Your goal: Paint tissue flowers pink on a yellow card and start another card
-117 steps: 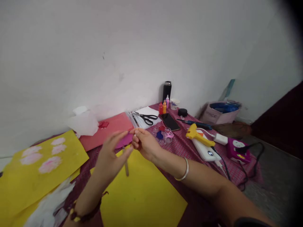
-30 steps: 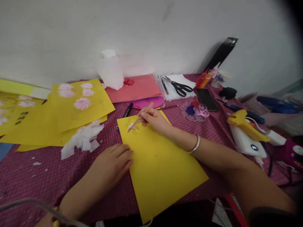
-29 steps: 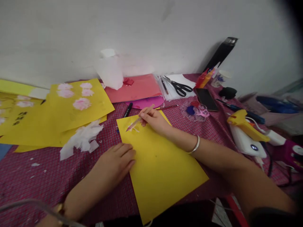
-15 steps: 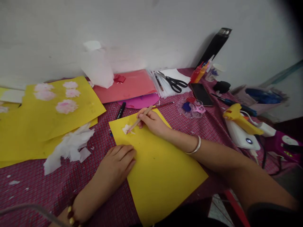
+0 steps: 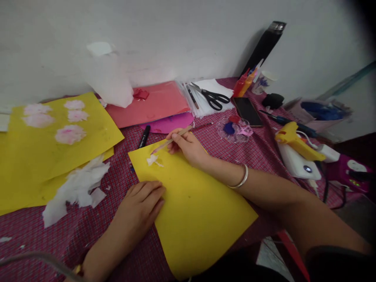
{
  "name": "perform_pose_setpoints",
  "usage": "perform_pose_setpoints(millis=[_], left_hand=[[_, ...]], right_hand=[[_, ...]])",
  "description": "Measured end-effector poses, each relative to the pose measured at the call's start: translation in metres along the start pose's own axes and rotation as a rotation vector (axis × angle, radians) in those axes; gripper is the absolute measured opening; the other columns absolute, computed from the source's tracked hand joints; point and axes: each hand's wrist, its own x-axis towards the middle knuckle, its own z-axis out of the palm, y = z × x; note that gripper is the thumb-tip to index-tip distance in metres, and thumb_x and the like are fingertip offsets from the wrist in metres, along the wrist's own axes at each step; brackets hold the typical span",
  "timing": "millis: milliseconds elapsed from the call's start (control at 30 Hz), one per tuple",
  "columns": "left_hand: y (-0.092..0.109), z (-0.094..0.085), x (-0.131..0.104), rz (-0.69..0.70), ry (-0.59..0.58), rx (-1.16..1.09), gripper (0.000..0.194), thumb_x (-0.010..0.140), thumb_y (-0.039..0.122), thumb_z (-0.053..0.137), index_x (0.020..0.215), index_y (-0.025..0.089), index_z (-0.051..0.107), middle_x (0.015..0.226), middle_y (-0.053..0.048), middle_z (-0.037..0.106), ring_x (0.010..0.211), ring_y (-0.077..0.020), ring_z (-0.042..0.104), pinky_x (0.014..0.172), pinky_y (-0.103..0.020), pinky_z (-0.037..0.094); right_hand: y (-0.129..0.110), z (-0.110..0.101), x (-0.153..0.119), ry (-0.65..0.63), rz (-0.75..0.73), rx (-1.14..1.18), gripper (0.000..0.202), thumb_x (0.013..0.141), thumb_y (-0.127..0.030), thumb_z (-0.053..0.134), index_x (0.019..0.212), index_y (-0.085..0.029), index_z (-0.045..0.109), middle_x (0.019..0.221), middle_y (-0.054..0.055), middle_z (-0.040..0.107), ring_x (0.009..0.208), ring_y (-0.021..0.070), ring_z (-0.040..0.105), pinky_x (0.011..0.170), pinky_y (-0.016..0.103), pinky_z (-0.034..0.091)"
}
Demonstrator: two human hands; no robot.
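Observation:
My right hand [image 5: 188, 148] pinches a thin wooden stick [image 5: 172, 140] whose tip is stained pink. That tip sits just above a small white paper scrap [image 5: 152, 159] near the top left of a yellow sheet [image 5: 199, 219]; whether it touches the sheet I cannot tell. Flat across the sheet's left edge lies my left hand [image 5: 145, 203], fingers extended, holding nothing. A black marker [image 5: 144, 136] rests by the sheet's top left corner. Torn white tissue [image 5: 79, 188] is heaped to the left of my left hand.
Fluffy pink-white tissue blooms [image 5: 70, 134] sit on another yellow sheet [image 5: 96, 147] at left. Behind are a red folder [image 5: 164, 103], scissors [image 5: 212, 98] and a phone [image 5: 247, 111]. A paint palette [image 5: 235, 131] and yellow glue gun [image 5: 296, 143] stand right.
The stick's tip has lifted off the white scrap and moved slightly up and left. My left hand stays flat on the sheet's edge. The view has shifted a little.

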Motion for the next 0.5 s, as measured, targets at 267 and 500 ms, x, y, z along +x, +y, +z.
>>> perform_pose_setpoints(millis=[267,500], left_hand=[[-0.0018,-0.0040,0.0022,0.011,0.007,-0.023,0.020,0.094,0.018,0.051,0.109,0.018,0.064,0.108,-0.007,0.071,0.098,-0.0212,0.064,0.083,-0.037,0.053],[-0.0025,-0.0032,0.0012,0.002,-0.001,-0.032,0.020,0.094,0.019,0.051,0.110,0.019,0.063,0.109,-0.007,0.070,0.100,-0.0212,0.065,0.084,-0.037,0.054]], right_hand=[[0.0009,-0.0027,0.0037,0.070,0.013,-0.044,0.021,0.098,-0.017,0.042,0.079,-0.017,0.053,0.056,-0.006,0.052,0.047,0.0059,0.052,0.048,0.016,0.045],[0.0014,-0.0013,0.0052,0.078,0.036,-0.065,0.022,0.099,-0.017,0.042,0.079,-0.018,0.052,0.056,-0.007,0.052,0.046,0.0056,0.051,0.047,0.016,0.045]])
